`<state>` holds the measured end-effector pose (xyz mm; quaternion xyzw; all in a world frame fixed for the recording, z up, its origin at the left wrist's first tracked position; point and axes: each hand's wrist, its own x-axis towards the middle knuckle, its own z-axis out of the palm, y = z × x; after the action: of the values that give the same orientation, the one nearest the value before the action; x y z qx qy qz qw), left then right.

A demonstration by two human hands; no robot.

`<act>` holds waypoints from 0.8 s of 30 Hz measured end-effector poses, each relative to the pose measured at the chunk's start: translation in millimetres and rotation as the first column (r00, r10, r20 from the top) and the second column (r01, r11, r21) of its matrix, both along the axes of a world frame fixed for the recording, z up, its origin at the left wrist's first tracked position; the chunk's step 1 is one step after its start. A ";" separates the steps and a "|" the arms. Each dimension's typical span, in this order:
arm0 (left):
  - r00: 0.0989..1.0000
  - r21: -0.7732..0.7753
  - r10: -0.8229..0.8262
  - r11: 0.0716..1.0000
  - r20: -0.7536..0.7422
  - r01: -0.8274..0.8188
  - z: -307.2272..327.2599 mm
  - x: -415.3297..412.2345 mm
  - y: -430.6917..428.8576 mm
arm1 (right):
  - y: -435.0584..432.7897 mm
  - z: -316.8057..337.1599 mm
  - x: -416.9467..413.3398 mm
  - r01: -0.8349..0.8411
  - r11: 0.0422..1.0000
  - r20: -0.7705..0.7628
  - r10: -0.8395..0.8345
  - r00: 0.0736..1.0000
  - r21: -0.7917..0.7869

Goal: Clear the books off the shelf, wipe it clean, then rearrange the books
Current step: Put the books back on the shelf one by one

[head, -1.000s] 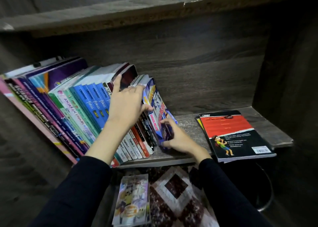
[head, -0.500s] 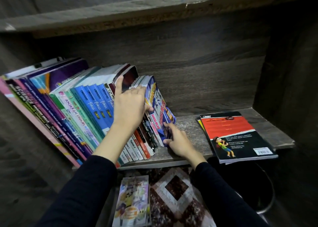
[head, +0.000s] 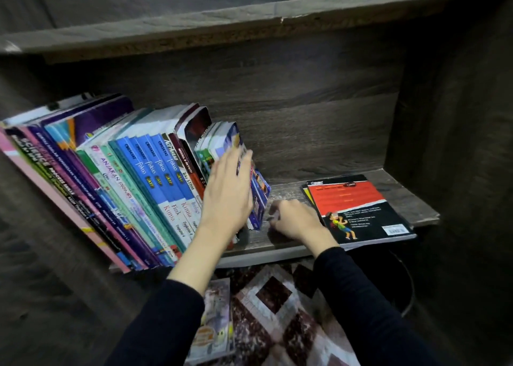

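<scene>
Dark wooden shelf (head: 287, 191): left hand (head: 229, 196), fingers straight, braces the leaning row of colourful books (head: 144, 177), seemingly rearranging; right hand (head: 295, 218) curled, grip unclear; next needs upright steadying.

- shelf (head: 402, 196): dk grey-brown, wood grain
- far-left book (head: 55, 196): pink
- purple books (head: 102, 118): purple w/ teal & yellow bits
- fokus books (head: 155, 171): blue spines, white lower ends
- flat book (head: 349, 196): red top, black btm, cartoon figure
- sleeves (head: 166, 324): black
- rug (head: 274, 296): maroon & cream squares
</scene>
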<state>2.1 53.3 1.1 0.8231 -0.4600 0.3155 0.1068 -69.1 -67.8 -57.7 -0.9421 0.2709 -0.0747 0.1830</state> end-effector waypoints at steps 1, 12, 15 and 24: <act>0.999 0.043 0.013 0.999 -0.046 -0.011 -3.4 -7.7 0.3 | -2.6 5.2 -7.7 0.004 0.999 -0.025 -0.005 1.000 -0.044; 0.890 0.475 0.224 0.880 -0.396 -0.010 -39.5 -83.9 -49.4 | -45.5 21.1 -115.8 0.286 0.941 -0.108 -0.308 0.945 -0.179; 0.853 0.428 0.200 0.903 -0.483 0.031 -50.3 -101.0 -65.2 | -62.0 11.1 -144.8 0.389 0.911 -0.098 -0.404 0.910 -0.137; 0.571 0.120 0.098 0.993 -0.815 0.002 -78.2 -105.0 -98.1 | -84.6 -17.7 -157.2 0.567 0.810 -0.012 -0.572 0.820 0.151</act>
<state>-102.9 -44.9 -77.1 0.8922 -0.3523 -0.1233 0.2543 -226.4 -152.4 -75.4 -0.8001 0.5420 -0.1219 0.2261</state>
